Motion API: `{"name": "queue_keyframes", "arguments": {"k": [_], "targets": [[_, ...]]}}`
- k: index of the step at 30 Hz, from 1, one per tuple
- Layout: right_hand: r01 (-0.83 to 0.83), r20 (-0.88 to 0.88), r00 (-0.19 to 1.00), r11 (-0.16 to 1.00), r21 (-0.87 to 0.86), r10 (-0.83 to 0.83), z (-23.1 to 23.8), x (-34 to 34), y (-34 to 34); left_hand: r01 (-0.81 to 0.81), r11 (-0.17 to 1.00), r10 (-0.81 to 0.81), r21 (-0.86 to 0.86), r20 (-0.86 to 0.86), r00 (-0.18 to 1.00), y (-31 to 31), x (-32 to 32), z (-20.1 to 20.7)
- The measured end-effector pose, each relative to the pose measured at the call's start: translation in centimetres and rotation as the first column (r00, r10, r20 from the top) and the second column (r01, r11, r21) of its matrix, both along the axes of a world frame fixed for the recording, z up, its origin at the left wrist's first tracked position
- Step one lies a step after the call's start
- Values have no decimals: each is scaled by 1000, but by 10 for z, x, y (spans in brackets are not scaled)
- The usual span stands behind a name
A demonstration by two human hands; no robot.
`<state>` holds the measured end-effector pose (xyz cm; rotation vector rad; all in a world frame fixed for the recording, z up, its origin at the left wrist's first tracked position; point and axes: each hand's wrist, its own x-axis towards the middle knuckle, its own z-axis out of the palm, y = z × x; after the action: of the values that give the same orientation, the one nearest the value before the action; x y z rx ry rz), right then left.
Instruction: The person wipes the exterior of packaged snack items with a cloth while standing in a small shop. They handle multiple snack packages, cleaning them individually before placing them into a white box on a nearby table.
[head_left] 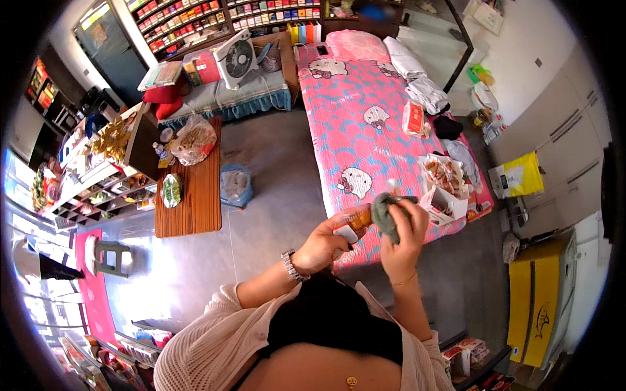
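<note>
My left hand (321, 246), with a metal watch at the wrist, is closed round a small amber bottle-like item (359, 220) with a pale label. It is tilted, its far end pointing right. A grey-green cloth (386, 220) is bunched in my right hand (405, 242) and pressed against that far end, covering it. The fingers of my right hand are bent over the cloth. Both hands are above the near edge of a bed with a pink patterned cover (342, 140). Beside my right hand, an open white box (447, 205) sits on the bed.
Another carton of wrapped items (443, 173), a red-and-white package (413, 118) and folded clothes (427, 94) lie on the bed. A wooden table (189, 202) with bags stands left, beside a blue bin (235, 186). A yellow box (538, 303) stands at right.
</note>
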<state>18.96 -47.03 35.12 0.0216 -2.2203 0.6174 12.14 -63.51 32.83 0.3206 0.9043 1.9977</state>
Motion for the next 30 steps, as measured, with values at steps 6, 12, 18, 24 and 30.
{"name": "queue_keyframes", "arguments": {"k": [6,12,18,24,30], "targets": [[-142,54,988,990,-11,143,-13,14,-41,24,980,-50,197,128,991,10,-9,-12],[258,19,966,964,-71,-257,-21,33,11,148,989,-148,-13,19,989,24,0,-11],[150,104,985,982,-116,-138,-26,66,4,267,959,-252,-98,139,958,69,13,-15],[254,65,966,965,-59,-250,-18,100,78,274,960,-259,-59,180,949,121,42,-11],[365,36,930,931,-20,-365,-13,132,155,216,975,-224,58,246,943,174,87,-5]]}}
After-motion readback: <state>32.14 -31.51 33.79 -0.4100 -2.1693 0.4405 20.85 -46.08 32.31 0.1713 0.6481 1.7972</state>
